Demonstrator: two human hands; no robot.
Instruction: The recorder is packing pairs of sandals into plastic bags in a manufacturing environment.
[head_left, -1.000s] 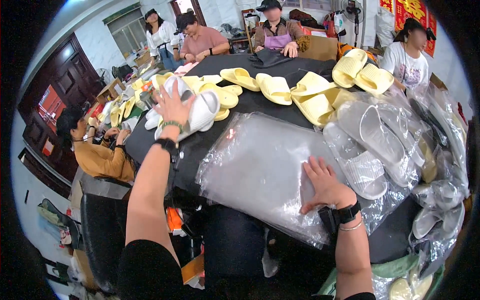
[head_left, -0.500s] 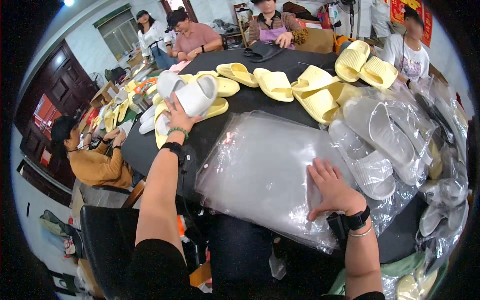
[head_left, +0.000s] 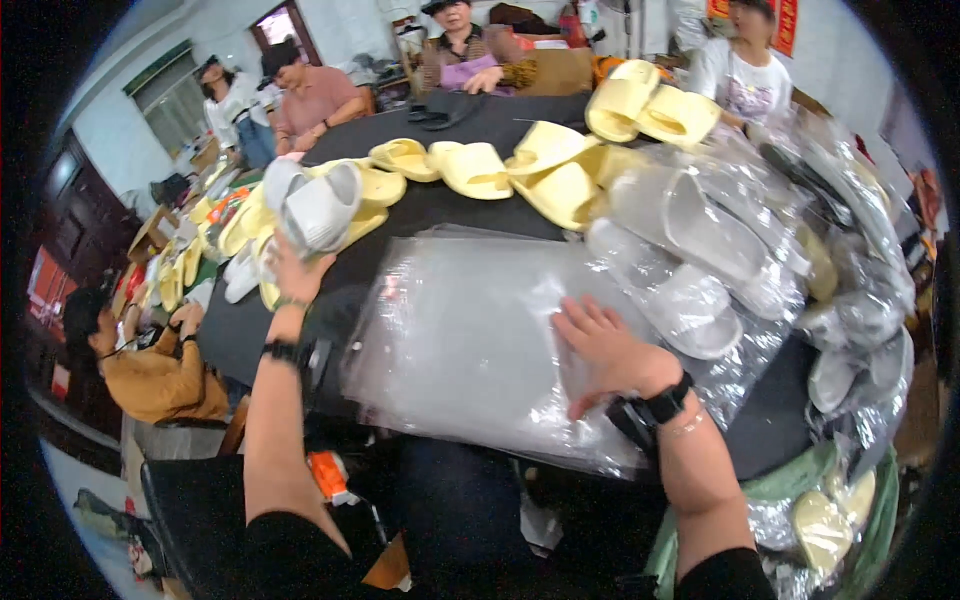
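Note:
My left hand (head_left: 298,270) is at a grey slide slipper (head_left: 322,212) on the left of the table, its fingers closed on the near end, partly hidden and blurred. The slipper is tilted, its ridged strap showing, beside another grey slipper (head_left: 281,180) and on top of yellow slippers. Open and flat, my right hand (head_left: 618,352) presses with spread fingers on a stack of clear plastic bags (head_left: 470,325) in front of me. Just right of this stack lie grey slippers in clear bags (head_left: 690,315).
Yellow slippers (head_left: 475,170) line the table's far side. More bagged slippers (head_left: 860,370) crowd the right edge, above a green sack (head_left: 800,480) holding bagged yellow ones. A person in purple (head_left: 468,75) handles a black slipper (head_left: 450,108) across the table; other people sit or stand around.
The view has shifted, moving the scene leftward. The grey slipper at my left hand has turned and tilted, its strap now facing me. My right hand stays flat on the bags.

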